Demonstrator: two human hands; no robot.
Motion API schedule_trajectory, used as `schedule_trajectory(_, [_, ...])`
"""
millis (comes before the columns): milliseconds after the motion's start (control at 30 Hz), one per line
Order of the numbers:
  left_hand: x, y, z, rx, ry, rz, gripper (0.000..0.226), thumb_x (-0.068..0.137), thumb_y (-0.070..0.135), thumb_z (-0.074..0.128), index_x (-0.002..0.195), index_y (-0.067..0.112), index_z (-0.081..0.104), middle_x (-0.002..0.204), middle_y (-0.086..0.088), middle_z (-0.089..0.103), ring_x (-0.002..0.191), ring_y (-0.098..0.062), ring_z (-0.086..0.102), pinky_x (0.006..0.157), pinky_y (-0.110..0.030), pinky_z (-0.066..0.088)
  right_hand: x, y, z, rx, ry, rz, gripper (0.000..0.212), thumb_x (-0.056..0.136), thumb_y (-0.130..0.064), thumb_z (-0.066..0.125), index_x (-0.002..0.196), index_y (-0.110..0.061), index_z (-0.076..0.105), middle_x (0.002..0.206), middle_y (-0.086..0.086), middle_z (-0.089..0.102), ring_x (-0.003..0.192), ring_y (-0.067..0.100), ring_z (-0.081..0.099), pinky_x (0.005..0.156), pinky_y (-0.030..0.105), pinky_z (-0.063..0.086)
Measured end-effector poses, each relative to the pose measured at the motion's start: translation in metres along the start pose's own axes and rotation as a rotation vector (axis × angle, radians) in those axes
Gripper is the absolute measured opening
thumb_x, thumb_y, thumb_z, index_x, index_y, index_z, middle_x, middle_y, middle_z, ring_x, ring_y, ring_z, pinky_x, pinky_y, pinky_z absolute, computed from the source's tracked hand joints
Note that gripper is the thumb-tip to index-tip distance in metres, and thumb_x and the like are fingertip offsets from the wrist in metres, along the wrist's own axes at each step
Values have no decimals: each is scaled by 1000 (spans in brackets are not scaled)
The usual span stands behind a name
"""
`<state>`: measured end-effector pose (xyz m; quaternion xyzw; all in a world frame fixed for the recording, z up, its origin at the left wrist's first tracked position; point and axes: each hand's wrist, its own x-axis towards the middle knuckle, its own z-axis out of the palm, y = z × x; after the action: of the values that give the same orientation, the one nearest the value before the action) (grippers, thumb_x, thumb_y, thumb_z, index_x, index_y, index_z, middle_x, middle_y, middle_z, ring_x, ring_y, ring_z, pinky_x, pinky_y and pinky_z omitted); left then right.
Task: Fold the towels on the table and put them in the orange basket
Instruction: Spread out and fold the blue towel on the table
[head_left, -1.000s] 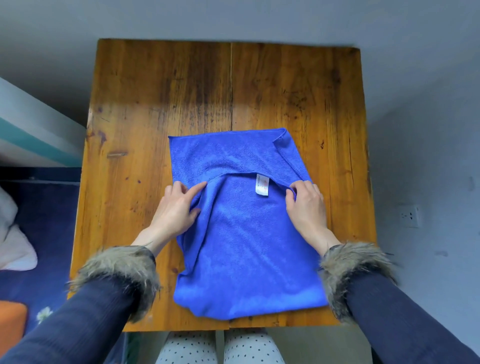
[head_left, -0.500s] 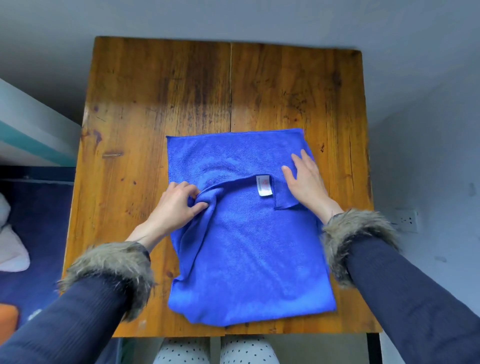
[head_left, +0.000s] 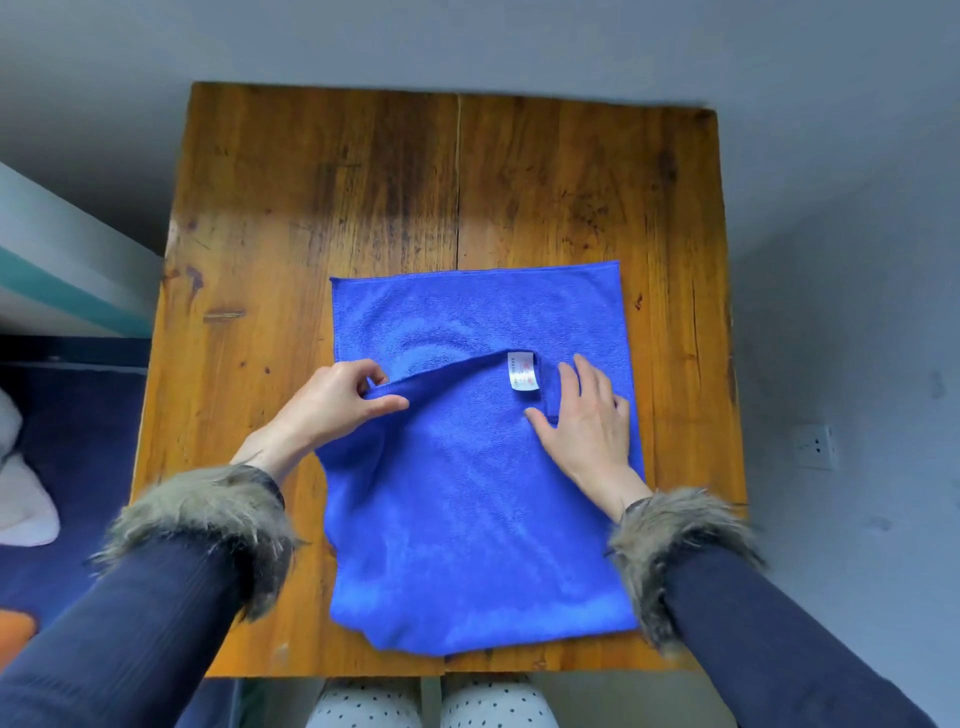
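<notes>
Left grip (head_left: 332, 402) pinches blue towel (head_left: 478, 519) edge (right grip (head_left: 589, 423) flat, pressing).

Head-worn camera looks steeply down over a wooden table (head_left: 519, 197).

The single wide-angle view faces forward and downward from close above, taking in the whole tabletop, both forearms reaching in from the bottom edge, and surrounding floor and wall.

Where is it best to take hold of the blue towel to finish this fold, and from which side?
Probably the blue towel by its folded-over hem: the left hand already pinches its left end, so the right hand, lying flat, could pinch the right end beside the white label, coming from the right.
</notes>
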<state>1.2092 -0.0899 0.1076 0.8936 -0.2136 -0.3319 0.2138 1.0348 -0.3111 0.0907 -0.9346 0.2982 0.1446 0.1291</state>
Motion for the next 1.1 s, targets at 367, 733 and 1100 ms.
schedule_trajectory(367, [-14, 0, -41, 55, -53, -132, 30, 80, 23, 71, 61, 18, 49, 59, 2, 48, 58, -18, 43, 50, -28, 29, 7, 29, -52, 383, 238, 143, 14, 91, -16, 54, 95, -7, 64, 90, 7, 64, 86, 28, 57, 68, 33, 41])
schedule_trajectory(733, [-74, 28, -90, -788, -347, -130, 18, 66, 28, 76, 70, 14, 65, 71, -3, 66, 60, -8, 60, 50, -15, 46, -33, 50, -103, 1092, 187, 229, 7, 85, -8, 65, 86, -4, 69, 79, 0, 67, 71, 5, 60, 65, 11, 46])
schedule_trajectory(1100, [-26, 26, -97, -475, 48, -61, 8, 87, 21, 65, 85, 16, 71, 87, -8, 71, 77, -20, 56, 68, -37, 41, 13, 34, -120, 1154, 242, 146, 11, 90, -12, 58, 87, -14, 68, 85, 0, 68, 83, 13, 60, 78, 28, 48])
